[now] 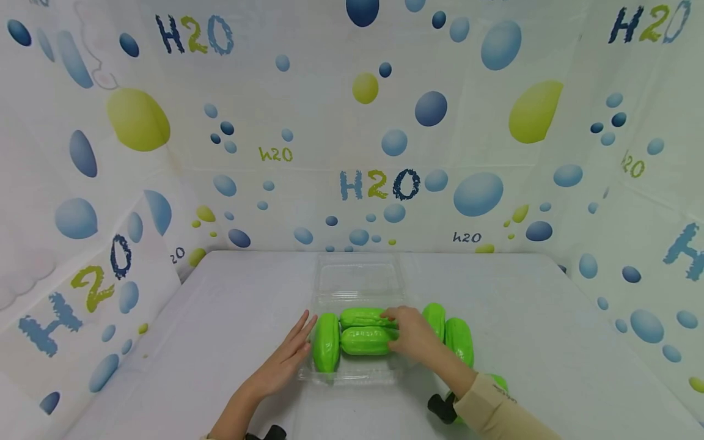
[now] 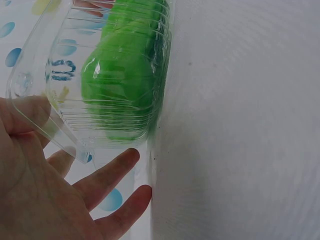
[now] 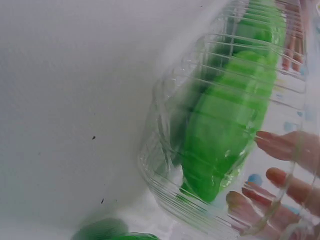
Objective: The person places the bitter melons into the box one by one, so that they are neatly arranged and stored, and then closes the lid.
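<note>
So the left hand point(image 1: 286, 360) is flat and relaxed, fingers straight, resting against the left wall of the clear clamshell tray point(image 1: 330, 377), not gripping anything. Right next to its fingertips, inside the tray, there's one green cucumber-looking thing point(image 1: 326, 342) lying front to back. Further right, two more lie crosswise between the hands, and the right hand point(image 1: 412, 333) is on them with fingers curled over the end of the nearer cucumber point(image 1: 365, 341). Looks like it's holding or pressing it into place.

Past the right hand, two loose cucumbers point(image 1: 459, 339) sit on the desk point(image 1: 165, 366) just outside the tray, and one more is down by the sleeve.

My guess on handling: that tray is thin, flimsy plastic and will flex or skid if pushed, so bracing the side wall makes sense. The cucumbers look light, smooth and a bit glossy, probably slippery, so I'd wrap around the middle, not the tapered tips.
</note>
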Motion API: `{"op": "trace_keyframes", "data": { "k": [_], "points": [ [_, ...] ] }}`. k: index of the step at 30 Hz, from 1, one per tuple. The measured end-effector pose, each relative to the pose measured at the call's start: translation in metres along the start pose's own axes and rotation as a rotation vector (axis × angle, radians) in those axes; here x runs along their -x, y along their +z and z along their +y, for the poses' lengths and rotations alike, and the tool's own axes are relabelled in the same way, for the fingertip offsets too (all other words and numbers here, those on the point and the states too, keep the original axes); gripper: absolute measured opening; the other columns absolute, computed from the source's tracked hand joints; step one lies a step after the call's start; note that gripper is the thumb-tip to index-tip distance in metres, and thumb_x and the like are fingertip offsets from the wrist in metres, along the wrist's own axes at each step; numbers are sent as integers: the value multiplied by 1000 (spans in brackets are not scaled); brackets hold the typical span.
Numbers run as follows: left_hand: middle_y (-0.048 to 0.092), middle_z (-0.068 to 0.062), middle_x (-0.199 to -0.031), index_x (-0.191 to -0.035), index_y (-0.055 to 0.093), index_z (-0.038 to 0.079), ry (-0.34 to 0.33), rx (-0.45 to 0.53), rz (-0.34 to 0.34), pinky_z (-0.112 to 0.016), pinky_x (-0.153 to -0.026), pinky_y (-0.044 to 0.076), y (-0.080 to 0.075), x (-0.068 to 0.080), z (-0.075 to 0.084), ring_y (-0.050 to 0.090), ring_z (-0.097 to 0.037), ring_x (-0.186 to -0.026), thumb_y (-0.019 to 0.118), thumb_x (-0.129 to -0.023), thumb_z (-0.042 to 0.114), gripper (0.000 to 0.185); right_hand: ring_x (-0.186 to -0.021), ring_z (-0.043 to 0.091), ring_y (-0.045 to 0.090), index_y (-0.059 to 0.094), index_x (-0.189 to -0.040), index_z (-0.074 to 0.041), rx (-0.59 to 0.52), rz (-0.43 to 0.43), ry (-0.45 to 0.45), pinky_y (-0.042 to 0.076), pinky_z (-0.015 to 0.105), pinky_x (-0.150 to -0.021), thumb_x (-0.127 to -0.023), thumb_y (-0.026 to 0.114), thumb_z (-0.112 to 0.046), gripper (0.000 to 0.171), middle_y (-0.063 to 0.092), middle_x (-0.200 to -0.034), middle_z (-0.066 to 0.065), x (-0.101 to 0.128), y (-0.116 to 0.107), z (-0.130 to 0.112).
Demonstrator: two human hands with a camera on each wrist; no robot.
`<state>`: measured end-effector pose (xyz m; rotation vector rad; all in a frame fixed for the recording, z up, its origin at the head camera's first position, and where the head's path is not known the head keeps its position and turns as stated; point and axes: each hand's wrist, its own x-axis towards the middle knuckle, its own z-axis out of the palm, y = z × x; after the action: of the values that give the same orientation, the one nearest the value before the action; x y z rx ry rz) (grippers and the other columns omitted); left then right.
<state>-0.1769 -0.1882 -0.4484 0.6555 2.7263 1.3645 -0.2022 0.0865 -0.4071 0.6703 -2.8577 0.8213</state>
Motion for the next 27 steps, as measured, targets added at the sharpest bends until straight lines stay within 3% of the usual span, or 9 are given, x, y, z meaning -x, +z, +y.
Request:
{"op": "trace_keyframes", "data": {
  "k": [4,14,21,27],
  "points": [
    [4,-12,-152,-146,20,11,0,-2,2,-58,-105,7,0,0,-1,3,-34,-137,32,-101,18,48,-83,26,59,61,-111,0,-29,3,6,50,34,-66,-68,79,-6,48,62,-101,14,0,-4,0],
    [3,-9,-153,-147,20,13,-5,17,-11,-58,-105,6,-1,1,-3,1,-33,-138,33,-101,20,48,-89,28,61,57,-120,-5,-160,64,56,51,35,-68,-70,80,-23,57,62,-108,14,0,-8,-1],
    [3,-9,-153,-146,20,13,-10,15,-8,-58,-105,7,-1,1,-2,2,-33,-138,34,-101,21,48,-92,32,61,54,-126,-8,-265,124,66,51,42,-76,-66,82,-30,70,62,-110,13,1,-17,-2],
    [4,-12,-153,-146,21,12,-7,30,-11,-58,-105,8,-2,0,-1,1,-34,-137,34,-100,21,49,-91,29,63,53,-127,-11,-281,165,67,51,42,-78,-65,83,-34,73,63,-111,11,2,-26,2]
  ]
}}
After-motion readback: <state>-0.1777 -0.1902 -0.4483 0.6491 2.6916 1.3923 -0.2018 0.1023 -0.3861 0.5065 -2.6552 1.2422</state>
